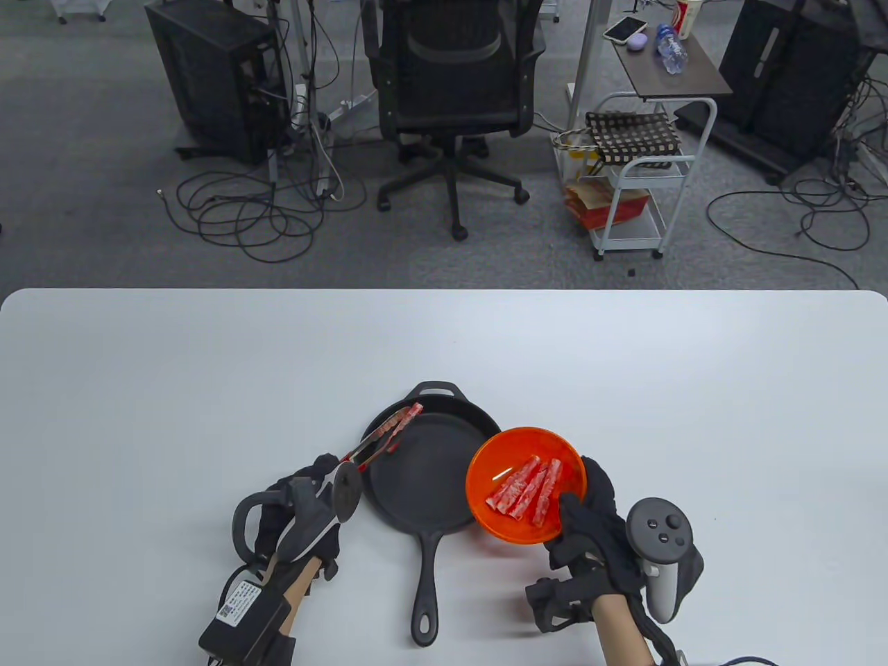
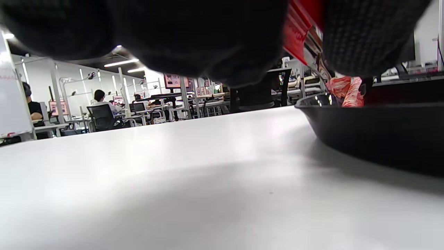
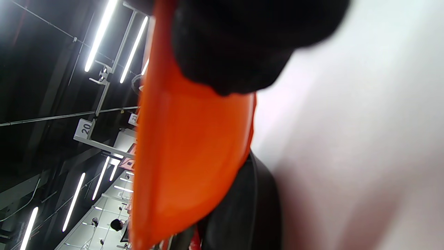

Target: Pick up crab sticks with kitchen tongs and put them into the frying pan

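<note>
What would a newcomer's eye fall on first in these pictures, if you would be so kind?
The bright orange bowl of crab sticks, gripped by the right hand and tilted over the right rim of the black frying pan near the table's front edge. Next, the tongs in the left hand, pinching one crab stick above the pan's far left rim.

Frying pan (image 1: 423, 479) rim — under orange bowl (image 1: 525, 485)

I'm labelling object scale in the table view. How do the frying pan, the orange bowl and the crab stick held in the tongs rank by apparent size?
1. Frying pan, largest.
2. Orange bowl; it is lifted nearer the camera, so it may look enlarged.
3. Crab stick in the tongs, smallest.
</note>
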The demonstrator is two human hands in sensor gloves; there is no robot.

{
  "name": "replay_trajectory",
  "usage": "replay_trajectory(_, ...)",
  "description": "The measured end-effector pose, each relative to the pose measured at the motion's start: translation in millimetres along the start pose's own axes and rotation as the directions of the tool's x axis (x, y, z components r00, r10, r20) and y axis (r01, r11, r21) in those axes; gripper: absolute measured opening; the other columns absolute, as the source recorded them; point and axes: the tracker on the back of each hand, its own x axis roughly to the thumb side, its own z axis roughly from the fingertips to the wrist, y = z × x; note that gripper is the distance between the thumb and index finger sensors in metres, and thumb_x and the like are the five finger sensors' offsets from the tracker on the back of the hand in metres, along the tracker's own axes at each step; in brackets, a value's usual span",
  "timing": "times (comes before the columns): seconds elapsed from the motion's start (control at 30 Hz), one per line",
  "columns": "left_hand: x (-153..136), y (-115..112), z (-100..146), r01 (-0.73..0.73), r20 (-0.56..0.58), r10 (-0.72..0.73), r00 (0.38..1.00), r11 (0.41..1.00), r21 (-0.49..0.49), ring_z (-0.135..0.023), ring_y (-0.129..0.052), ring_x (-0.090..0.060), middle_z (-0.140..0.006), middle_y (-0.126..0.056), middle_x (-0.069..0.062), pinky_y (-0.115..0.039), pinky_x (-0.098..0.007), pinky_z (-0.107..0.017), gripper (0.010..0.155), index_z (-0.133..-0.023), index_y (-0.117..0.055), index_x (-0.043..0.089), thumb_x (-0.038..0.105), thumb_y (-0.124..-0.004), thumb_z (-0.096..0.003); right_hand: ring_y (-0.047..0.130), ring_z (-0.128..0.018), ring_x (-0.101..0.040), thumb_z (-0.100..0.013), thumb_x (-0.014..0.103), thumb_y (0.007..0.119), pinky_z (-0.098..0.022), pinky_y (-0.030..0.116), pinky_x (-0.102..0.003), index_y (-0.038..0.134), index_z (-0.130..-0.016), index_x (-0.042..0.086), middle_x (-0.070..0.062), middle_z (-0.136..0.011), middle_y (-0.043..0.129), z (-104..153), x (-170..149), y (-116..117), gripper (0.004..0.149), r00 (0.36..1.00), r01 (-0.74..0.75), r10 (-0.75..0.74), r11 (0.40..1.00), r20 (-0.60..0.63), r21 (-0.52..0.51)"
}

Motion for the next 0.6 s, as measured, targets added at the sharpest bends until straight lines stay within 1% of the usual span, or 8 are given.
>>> replay_trajectory(0.1, 4.1, -1.6, -2.2, 0.030, -0.003, -0.030, 1.000, 1.000, 0.003, -0.014, -0.101, -0.009, -0.043, -0.103, 0.012, -0.090, -0.039, -0.023, 0.072, -0.087, -0.087, 0.022, 0.073, -0.084, -0.0353, 0.097, -0.022, -0.024, -0.057, 0.018, 0.065, -0.004, 0.092, -0.014, 0.040, -0.112, 0.003, -0.032, -0.099, 0.066, 0.1, -0.4, -0.1, 0.062, 1.000, 0.004, -0.004, 1.000, -0.005, 0.001)
replay_trajectory(0.27, 8.2, -3.0, -5.5, 0.049, -0.003, -0.049, 0.999, 0.998, -0.039, -0.013, -0.101, -0.009, -0.044, -0.104, 0.012, -0.090, -0.039, -0.023, 0.073, -0.087, -0.086, 0.022, 0.073, -0.084, -0.0347, 0.097, -0.022, -0.024, -0.057, 0.018, 0.065, -0.004, 0.092, -0.014, 0.040, -0.112, 0.003, -0.032, -0.099, 0.066, 0.3, 0.0, 0.3, 0.062, 1.000, -0.001, 0.001, 1.000, -0.006, 0.007)
replay_trajectory(0.6, 8.1, -7.4, -7.3, 0.017, -0.021, -0.019, 1.000, 0.997, -0.070, -0.013, -0.101, -0.009, -0.045, -0.104, 0.011, -0.089, -0.039, -0.022, 0.075, -0.088, -0.086, 0.022, 0.074, -0.085, -0.0341, 0.097, -0.023, -0.024, -0.057, 0.018, 0.065, -0.004, 0.092, -0.013, 0.040, -0.112, 0.003, -0.032, -0.100, 0.066, 0.3, 0.0, -0.1, 0.062, 1.000, 0.006, -0.006, 1.000, -0.004, 0.006)
